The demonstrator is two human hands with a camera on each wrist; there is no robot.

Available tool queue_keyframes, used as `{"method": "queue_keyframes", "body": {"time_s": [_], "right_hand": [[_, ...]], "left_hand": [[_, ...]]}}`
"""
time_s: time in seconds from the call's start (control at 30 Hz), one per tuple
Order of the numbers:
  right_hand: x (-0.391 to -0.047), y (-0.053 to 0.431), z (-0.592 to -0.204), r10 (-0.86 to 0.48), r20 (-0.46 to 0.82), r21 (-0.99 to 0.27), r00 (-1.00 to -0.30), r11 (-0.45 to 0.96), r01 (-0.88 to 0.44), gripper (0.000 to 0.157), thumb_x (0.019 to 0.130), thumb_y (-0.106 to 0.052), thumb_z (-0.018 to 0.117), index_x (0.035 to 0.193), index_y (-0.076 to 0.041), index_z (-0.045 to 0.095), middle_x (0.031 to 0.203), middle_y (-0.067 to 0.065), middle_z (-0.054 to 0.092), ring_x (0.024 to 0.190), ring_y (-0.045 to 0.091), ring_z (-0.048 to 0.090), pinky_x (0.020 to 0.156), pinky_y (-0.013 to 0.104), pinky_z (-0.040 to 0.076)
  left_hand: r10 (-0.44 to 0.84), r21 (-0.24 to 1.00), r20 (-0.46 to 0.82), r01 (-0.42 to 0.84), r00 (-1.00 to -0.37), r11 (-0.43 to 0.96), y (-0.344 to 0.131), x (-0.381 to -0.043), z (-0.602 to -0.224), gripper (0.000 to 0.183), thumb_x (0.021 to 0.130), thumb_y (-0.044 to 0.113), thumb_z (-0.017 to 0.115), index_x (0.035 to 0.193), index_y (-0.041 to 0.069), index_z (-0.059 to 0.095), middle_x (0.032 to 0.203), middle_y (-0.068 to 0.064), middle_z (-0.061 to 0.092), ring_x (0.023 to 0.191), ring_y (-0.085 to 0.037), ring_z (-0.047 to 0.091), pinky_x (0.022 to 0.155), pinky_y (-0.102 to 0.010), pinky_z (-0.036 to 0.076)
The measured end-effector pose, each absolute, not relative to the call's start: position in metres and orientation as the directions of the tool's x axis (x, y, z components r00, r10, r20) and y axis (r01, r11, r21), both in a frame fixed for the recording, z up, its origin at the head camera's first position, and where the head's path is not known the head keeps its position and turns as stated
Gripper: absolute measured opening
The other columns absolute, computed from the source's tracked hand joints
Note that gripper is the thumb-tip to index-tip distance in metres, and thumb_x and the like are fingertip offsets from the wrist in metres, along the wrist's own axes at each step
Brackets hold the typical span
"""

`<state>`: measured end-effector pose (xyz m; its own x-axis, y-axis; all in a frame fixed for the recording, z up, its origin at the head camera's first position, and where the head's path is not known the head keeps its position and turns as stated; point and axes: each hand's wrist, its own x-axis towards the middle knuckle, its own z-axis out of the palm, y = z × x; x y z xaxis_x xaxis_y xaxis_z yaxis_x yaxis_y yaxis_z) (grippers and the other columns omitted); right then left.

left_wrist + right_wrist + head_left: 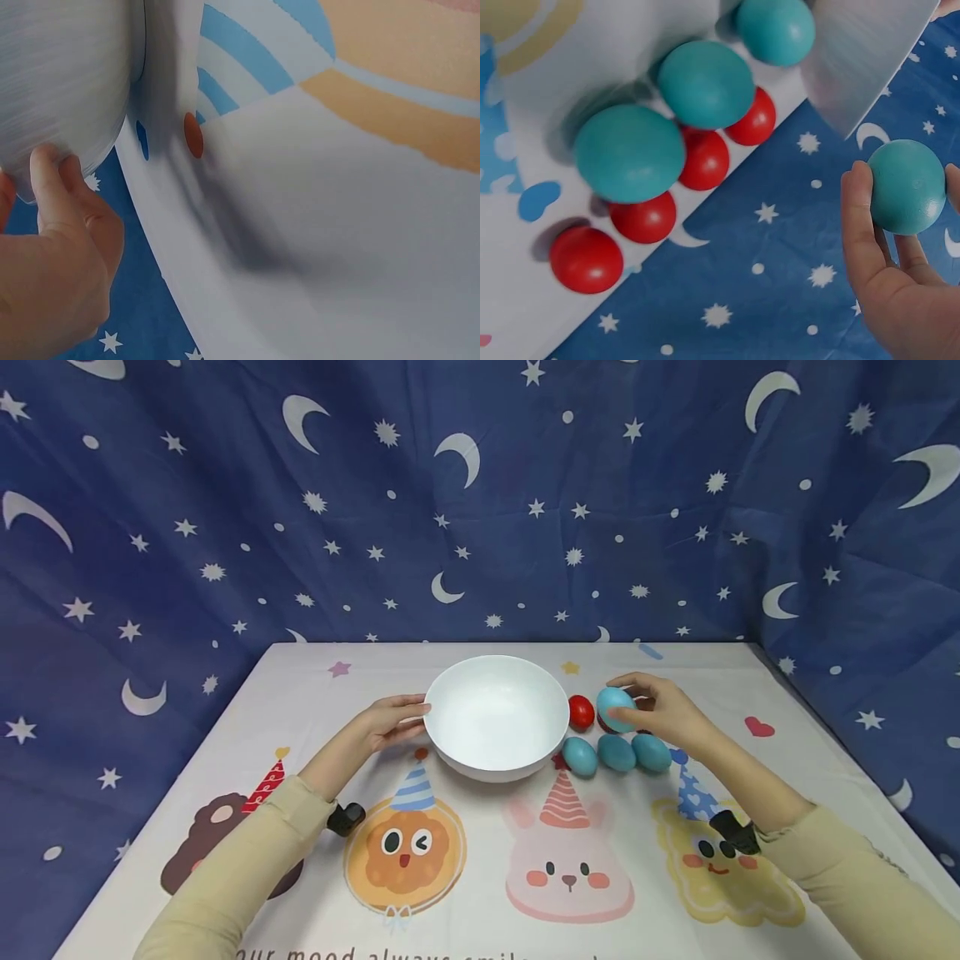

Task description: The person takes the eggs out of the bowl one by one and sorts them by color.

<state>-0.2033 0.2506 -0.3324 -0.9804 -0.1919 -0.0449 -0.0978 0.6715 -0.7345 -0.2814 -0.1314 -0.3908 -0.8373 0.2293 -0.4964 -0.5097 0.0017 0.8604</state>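
A deep white bowl (497,714) stands near the middle of the table, and nothing shows inside it. At its left side my left hand (396,720) grips the rim; the left wrist view has these fingers against the bowl's outer wall (67,82). To the right of the bowl, my right hand (660,708) holds a light-blue egg (615,708) between thumb and fingers, raised over the row of red eggs. Three more blue eggs (630,154) lie in a row in front. Several red eggs (586,259) lie behind them, mostly hidden in the head view.
A white tablecloth (480,868) with printed cartoon figures covers the table. A dark blue curtain (480,502) with moons and stars hangs behind the table's back edge. Black wrist cameras (347,819) are strapped beneath both forearms.
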Motion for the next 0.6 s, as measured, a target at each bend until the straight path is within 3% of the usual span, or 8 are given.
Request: {"method": "queue_keyframes", "body": {"time_s": [0.43,0.6], "right_hand": [[-0.198,0.285,-0.341,-0.189,-0.032,-0.659,-0.981,0.742,-0.122,0.051,0.090,-0.026,0.064,0.130,0.000,0.049,0.123,0.028,0.053,0.097,0.033,0.058,0.075,0.032,0.060],[-0.197,0.297,-0.346,-0.179,-0.034,-0.665,-0.983,0.739,-0.111,0.050,0.091,-0.025,0.063,0.130,0.002,0.048,0.123,0.029,0.053,0.102,0.038,0.058,0.077,0.035,0.061]], "left_hand": [[0.230,0.860,-0.493,-0.510,-0.839,-0.015,-0.131,-0.282,-0.388,0.055,0.094,0.006,0.054,0.145,0.003,0.033,0.106,-0.004,0.055,0.071,-0.005,0.064,0.076,-0.015,0.059],[0.226,0.865,-0.490,-0.502,-0.842,0.005,-0.131,-0.280,-0.388,0.055,0.095,0.007,0.055,0.145,0.003,0.033,0.113,-0.007,0.053,0.072,-0.004,0.063,0.076,-0.014,0.058]]}}
